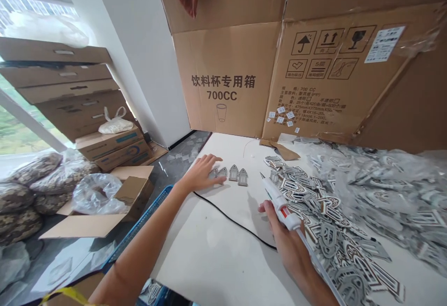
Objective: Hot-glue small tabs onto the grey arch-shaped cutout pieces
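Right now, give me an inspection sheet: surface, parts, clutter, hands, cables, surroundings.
Surface: flat white tabletop.
Parts: small grey pointed-top pieces in a row; white pen-shaped tool.
Clutter: heap of flat grey, white and brown pieces at right; torn brown cardboard scrap.
Hands: left hand at the row's left end, contact unclear; right hand holds the tool.
Cables: thin black cable across the tabletop; white cord behind the tool.
Surroundings: brown cardboard panels behind.

head: worn on the person's head | faces: forward and down | range: near the flat white surface (216, 255), bare left hand (200, 174) and bare right hand (289, 243) | beyond: upright brown cardboard panels (226, 52)
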`<state>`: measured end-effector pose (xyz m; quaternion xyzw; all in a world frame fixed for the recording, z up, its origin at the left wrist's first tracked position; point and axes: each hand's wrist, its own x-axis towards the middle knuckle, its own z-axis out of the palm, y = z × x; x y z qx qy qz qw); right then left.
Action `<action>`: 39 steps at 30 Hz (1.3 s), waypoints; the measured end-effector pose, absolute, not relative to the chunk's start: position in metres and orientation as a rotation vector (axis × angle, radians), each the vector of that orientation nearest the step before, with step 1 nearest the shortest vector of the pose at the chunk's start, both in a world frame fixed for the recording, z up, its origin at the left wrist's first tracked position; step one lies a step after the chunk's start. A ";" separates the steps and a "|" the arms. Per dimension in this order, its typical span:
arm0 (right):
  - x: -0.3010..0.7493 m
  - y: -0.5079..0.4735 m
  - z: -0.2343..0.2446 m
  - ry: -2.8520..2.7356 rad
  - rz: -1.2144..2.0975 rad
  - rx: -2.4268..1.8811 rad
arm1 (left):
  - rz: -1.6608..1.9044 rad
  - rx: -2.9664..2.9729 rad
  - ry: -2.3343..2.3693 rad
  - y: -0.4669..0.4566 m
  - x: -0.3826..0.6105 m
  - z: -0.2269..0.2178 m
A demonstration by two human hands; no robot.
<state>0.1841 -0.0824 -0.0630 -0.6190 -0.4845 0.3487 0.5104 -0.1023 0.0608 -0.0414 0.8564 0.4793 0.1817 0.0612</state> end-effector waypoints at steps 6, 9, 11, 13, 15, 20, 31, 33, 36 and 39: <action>0.189 -0.074 -0.062 -1.159 1.004 -1.505 | 0.465 2.315 1.679 0.036 -0.178 -0.047; 0.184 -0.072 -0.065 -1.193 1.028 -1.492 | 0.586 2.236 1.654 0.017 -0.194 -0.059; 0.179 -0.073 -0.064 -1.224 1.030 -1.470 | 0.647 2.153 1.630 0.008 -0.200 -0.065; 0.172 -0.075 -0.060 -1.247 1.031 -1.440 | 0.651 2.041 1.595 -0.001 -0.207 -0.069; 0.165 -0.077 -0.053 -1.246 1.038 -1.406 | 0.625 1.938 1.545 -0.009 -0.219 -0.073; 0.147 -0.065 -0.030 -1.264 1.029 -1.258 | 0.739 1.861 1.524 -0.016 -0.246 -0.080; 0.167 0.034 -0.030 -0.945 0.740 -1.158 | 1.153 1.874 1.627 0.083 -0.156 -0.062; 0.181 0.048 -0.041 -0.823 0.740 -1.118 | 1.019 2.148 1.624 0.084 -0.122 -0.063; 0.202 0.064 -0.046 -0.714 0.676 -1.072 | 0.851 2.396 1.575 0.075 -0.071 -0.068; 0.218 0.074 -0.042 -0.653 0.601 -1.054 | 0.922 2.579 1.520 0.066 -0.031 -0.075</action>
